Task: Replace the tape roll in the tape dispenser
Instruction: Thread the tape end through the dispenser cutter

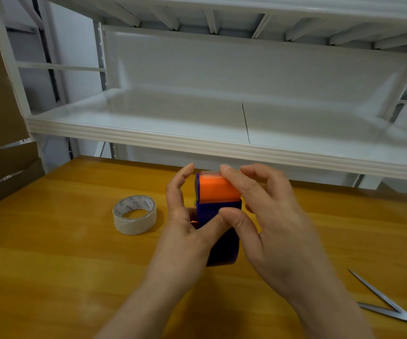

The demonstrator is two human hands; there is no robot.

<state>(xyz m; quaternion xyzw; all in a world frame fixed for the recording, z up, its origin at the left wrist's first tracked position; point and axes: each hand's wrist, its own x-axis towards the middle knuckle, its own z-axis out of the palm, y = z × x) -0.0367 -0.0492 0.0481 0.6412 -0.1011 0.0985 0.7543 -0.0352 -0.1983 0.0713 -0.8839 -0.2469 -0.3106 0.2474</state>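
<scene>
Head view: the blue-and-orange tape dispenser (218, 209) is gripped between the left hand (185, 216) and right hand (268, 216) above the surface (63, 265), long axis pointing away, orange end far. A clear tape roll (134, 214) lies flat just to its left.

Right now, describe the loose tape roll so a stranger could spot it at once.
Start at the orange wooden table below the white shelf. Left of the two hands holding the blue-and-orange dispenser, the tape roll lies flat. It is the only clear ring, untouched.
</scene>
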